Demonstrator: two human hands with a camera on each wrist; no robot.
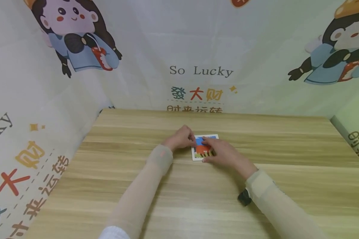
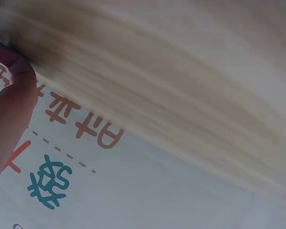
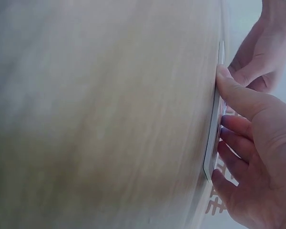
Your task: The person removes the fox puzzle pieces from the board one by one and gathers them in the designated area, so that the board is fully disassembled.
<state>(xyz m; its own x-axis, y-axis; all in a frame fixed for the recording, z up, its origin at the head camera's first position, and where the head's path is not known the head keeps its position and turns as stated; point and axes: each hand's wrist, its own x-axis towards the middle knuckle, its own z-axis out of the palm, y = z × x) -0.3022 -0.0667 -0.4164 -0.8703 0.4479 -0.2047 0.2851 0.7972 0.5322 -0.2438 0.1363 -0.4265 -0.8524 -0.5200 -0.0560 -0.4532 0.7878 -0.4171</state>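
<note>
A small, thin, square picture board (image 1: pixel 202 150) with a white border and a blue, red and yellow picture lies flat on the table. My left hand (image 1: pixel 180 137) is at its left edge, fingers bent and fingertips pinching near the upper left corner. Over the board's right part is my right hand (image 1: pixel 224 154), its thumb at the near edge and its fingers bent onto the picture and far side. Edge-on in the right wrist view, the board (image 3: pixel 212 138) shows its thickness beside the right hand (image 3: pixel 257 152). Most of the left hand (image 2: pixel 12 95) is cut off in the left wrist view.
The wood-grain table (image 1: pixel 179 205) extends around both hands. Printed cloth (image 1: pixel 143 83) with cartoon figures and lettering hangs behind it and at the sides. A small black object (image 1: pixel 244 198) sits at the right wrist, under the sleeve.
</note>
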